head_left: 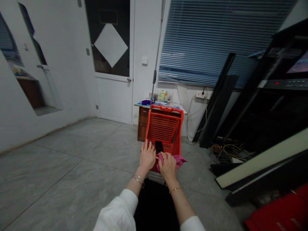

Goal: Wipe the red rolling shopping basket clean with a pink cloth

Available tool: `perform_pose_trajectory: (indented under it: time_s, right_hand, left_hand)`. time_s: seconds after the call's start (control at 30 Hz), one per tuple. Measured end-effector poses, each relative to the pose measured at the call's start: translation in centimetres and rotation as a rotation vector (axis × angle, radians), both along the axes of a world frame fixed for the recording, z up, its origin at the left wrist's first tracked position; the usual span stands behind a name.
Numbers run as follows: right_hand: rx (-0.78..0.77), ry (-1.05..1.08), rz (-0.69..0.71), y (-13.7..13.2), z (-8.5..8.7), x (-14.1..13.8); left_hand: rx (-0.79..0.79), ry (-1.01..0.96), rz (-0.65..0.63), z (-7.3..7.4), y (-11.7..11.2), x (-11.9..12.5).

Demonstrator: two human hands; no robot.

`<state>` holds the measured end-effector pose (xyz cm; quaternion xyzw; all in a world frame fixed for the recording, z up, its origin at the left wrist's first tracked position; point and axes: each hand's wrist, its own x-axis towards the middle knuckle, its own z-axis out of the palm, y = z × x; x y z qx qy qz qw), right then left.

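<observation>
A red plastic shopping basket cart [165, 125] stands directly before me, its handle on the far side. My left hand [147, 157] lies at the cart's near left edge with its fingers stretched out and nothing in its grasp. Bunched in my right hand [168, 167] is a pink cloth [180, 160], pressed against the near rim; one end of it sticks out to the right. Between and beyond both hands, a flat black object [159, 147], possibly a phone, lies in the cart. My fingers partly hide the near rim.
Behind the cart stands a brown desk [142, 123] with bottles and a purple cloth [146, 102]. A white door [114, 96] is at the back left. Cables [232, 150], leaning black panels [218, 109] and red boxes [281, 211] line the right. Grey floor [72, 166] extends left.
</observation>
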<state>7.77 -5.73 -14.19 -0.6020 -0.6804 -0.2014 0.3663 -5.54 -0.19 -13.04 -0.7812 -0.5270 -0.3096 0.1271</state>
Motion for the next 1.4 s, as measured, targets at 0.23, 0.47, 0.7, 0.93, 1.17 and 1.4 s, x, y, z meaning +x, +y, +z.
perform_pose_trajectory:
  time_s: [0.23, 0.47, 0.7, 0.93, 1.17, 1.4]
  right_hand:
    - [0.056, -0.045, -0.003, -1.0, 0.1, 5.7]
    - [0.151, 0.074, -0.067, 0.2, -1.3, 3.7]
    - [0.075, -0.001, 0.029, 0.3, -0.5, 2.0]
    - [0.119, 0.135, 0.119, 0.9, -1.1, 6.9]
    - [0.149, 0.199, 0.004, 2.0, -2.6, 1.2]
    - [0.032, 0.002, 0.077, 1.6, -0.9, -0.1]
  left_hand:
    - [-0.007, -0.005, 0.000, -0.1, 0.2, -0.3]
    - [-0.050, -0.018, 0.005, 0.0, 0.3, 1.3]
    - [-0.036, 0.011, 0.007, 0.1, 0.4, -0.1]
    - [-0.037, 0.016, 0.012, 0.0, 0.8, -1.0]
    - [-0.050, -0.003, 0.029, -0.1, 1.1, -0.6]
    - [-0.058, 0.003, 0.025, -0.1, 1.0, -1.5]
